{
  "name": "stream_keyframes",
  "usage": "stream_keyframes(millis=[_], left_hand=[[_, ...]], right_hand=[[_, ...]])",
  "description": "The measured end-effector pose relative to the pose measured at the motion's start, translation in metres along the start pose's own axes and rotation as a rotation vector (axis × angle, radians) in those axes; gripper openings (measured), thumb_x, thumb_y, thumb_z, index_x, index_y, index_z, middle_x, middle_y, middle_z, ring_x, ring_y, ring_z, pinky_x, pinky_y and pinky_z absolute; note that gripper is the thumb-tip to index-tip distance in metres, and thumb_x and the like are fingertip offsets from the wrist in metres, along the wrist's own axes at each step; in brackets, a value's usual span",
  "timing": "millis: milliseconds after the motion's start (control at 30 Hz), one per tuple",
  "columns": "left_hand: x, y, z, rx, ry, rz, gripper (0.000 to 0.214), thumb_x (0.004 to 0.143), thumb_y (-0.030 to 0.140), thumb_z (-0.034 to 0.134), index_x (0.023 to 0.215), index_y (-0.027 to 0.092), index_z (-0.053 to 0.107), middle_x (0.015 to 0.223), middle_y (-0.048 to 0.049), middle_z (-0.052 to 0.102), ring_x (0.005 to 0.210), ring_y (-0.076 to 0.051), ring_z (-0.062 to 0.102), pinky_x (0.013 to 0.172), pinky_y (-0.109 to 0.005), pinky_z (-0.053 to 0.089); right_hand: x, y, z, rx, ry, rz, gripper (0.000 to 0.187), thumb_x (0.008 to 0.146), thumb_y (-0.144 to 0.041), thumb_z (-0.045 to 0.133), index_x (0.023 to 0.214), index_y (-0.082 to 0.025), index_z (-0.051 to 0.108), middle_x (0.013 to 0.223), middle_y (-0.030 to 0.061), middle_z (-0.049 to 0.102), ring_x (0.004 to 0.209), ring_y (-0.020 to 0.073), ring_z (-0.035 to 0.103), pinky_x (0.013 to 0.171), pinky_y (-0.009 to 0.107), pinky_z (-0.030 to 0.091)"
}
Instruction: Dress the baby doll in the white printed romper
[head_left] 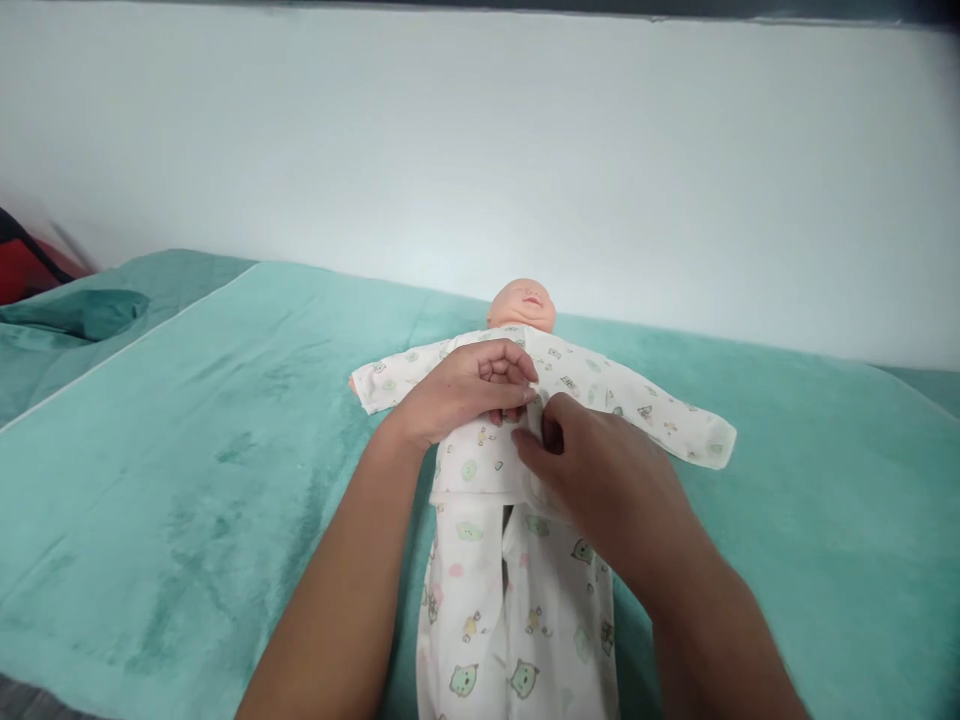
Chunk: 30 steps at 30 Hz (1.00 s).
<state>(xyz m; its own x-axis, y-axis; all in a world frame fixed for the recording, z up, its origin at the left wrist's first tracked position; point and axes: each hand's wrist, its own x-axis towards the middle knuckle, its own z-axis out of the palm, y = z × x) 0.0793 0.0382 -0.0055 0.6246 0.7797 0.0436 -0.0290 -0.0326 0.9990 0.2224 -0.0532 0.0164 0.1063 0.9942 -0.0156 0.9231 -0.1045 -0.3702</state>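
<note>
A baby doll (523, 303) lies on its back on a teal blanket (187, 450), head away from me. It wears a white printed shirt (637, 405) with sleeves spread wide and matching trousers (517, 610). My left hand (469, 390) rests on the doll's chest, fingers curled and pinching the shirt's front edge. My right hand (592, 470) meets it from the right, thumb and fingers closed on the same shirt front at mid-chest.
A plain white wall (480, 150) rises behind the bed. At the far left lie a teal pillow (75, 315) and something red and black (30, 265). A white seam line (127, 345) crosses the blanket on the left.
</note>
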Motion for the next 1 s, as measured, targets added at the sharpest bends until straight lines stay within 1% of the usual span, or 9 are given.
stream_keyframes(millis=[133, 233, 300, 367, 467, 567, 700, 800, 1000], left_hand=[[-0.001, 0.002, 0.000, 0.028, -0.027, -0.007, 0.009, 0.079, 0.018, 0.065, 0.088, 0.017, 0.062, 0.070, 0.0030, 0.059, 0.059, -0.007, 0.057, 0.056, -0.021, 0.047], [-0.002, 0.003, 0.000, 0.044, -0.029, -0.014, 0.010, 0.079, 0.016, 0.064, 0.088, 0.018, 0.063, 0.071, 0.0031, 0.059, 0.060, -0.007, 0.057, 0.057, -0.021, 0.048], [-0.002, 0.003, 0.000, 0.048, -0.029, -0.015, 0.010, 0.079, 0.015, 0.063, 0.089, 0.018, 0.063, 0.071, 0.0031, 0.058, 0.060, -0.007, 0.057, 0.057, -0.021, 0.048], [-0.002, 0.003, 0.000, 0.046, -0.030, -0.013, 0.011, 0.078, 0.015, 0.063, 0.089, 0.018, 0.063, 0.071, 0.0032, 0.058, 0.060, -0.007, 0.057, 0.056, -0.021, 0.048], [-0.001, 0.002, 0.000, 0.055, -0.024, -0.018, 0.010, 0.078, 0.014, 0.063, 0.088, 0.018, 0.063, 0.069, 0.0033, 0.057, 0.061, -0.007, 0.057, 0.054, -0.020, 0.046], [0.000, 0.002, -0.001, 0.053, -0.019, -0.019, 0.010, 0.078, 0.014, 0.063, 0.087, 0.018, 0.063, 0.069, 0.0032, 0.058, 0.060, -0.007, 0.057, 0.054, -0.019, 0.045], [0.000, 0.000, -0.002, -0.002, -0.029, 0.002, 0.013, 0.077, 0.020, 0.069, 0.086, 0.017, 0.061, 0.071, 0.0023, 0.060, 0.062, -0.008, 0.060, 0.055, -0.020, 0.048], [0.001, -0.001, -0.003, -0.006, -0.032, -0.005, 0.016, 0.076, 0.023, 0.072, 0.086, 0.017, 0.061, 0.072, 0.0014, 0.062, 0.063, -0.009, 0.061, 0.056, -0.021, 0.049], [0.002, 0.000, -0.004, 0.014, -0.018, -0.025, 0.017, 0.075, 0.022, 0.074, 0.085, 0.016, 0.062, 0.068, 0.0013, 0.062, 0.062, -0.010, 0.062, 0.056, -0.022, 0.049]], right_hand=[[-0.002, -0.004, 0.003, -0.097, -0.006, 0.012, 0.021, 0.085, -0.032, 0.048, 0.066, -0.023, 0.042, 0.056, -0.0001, 0.053, 0.045, 0.0141, 0.036, 0.047, 0.029, 0.020], [-0.003, -0.003, 0.000, -0.080, -0.050, -0.001, 0.023, 0.085, -0.032, 0.048, 0.065, -0.023, 0.044, 0.056, -0.0005, 0.054, 0.046, 0.0142, 0.040, 0.046, 0.029, 0.022], [-0.001, 0.002, -0.003, -0.006, -0.104, -0.017, 0.029, 0.086, -0.040, 0.050, 0.063, -0.023, 0.046, 0.057, -0.0004, 0.055, 0.048, 0.0141, 0.042, 0.046, 0.028, 0.024], [0.004, 0.007, -0.006, 0.119, -0.149, -0.019, 0.036, 0.087, -0.050, 0.049, 0.064, -0.022, 0.049, 0.060, -0.0002, 0.056, 0.050, 0.0138, 0.045, 0.046, 0.028, 0.026], [0.012, 0.016, -0.008, 0.318, -0.128, -0.008, 0.042, 0.089, -0.058, 0.045, 0.070, -0.022, 0.057, 0.064, -0.0002, 0.057, 0.055, 0.0136, 0.046, 0.047, 0.027, 0.030], [0.018, 0.023, -0.007, 0.419, -0.084, -0.004, 0.042, 0.088, -0.059, 0.048, 0.071, -0.022, 0.058, 0.064, -0.0012, 0.056, 0.055, 0.0128, 0.044, 0.048, 0.027, 0.030], [0.022, 0.031, -0.004, 0.506, -0.143, -0.041, 0.041, 0.088, -0.056, 0.051, 0.065, -0.021, 0.051, 0.060, -0.0032, 0.049, 0.055, 0.0115, 0.041, 0.050, 0.027, 0.030], [0.024, 0.039, -0.003, 0.593, -0.188, -0.094, 0.040, 0.089, -0.052, 0.052, 0.065, -0.020, 0.050, 0.058, -0.0040, 0.046, 0.055, 0.0109, 0.040, 0.053, 0.027, 0.030], [0.031, 0.048, 0.003, 0.729, -0.243, -0.156, 0.035, 0.090, -0.049, 0.054, 0.071, -0.021, 0.060, 0.057, -0.0037, 0.048, 0.054, 0.0107, 0.040, 0.053, 0.027, 0.030]])
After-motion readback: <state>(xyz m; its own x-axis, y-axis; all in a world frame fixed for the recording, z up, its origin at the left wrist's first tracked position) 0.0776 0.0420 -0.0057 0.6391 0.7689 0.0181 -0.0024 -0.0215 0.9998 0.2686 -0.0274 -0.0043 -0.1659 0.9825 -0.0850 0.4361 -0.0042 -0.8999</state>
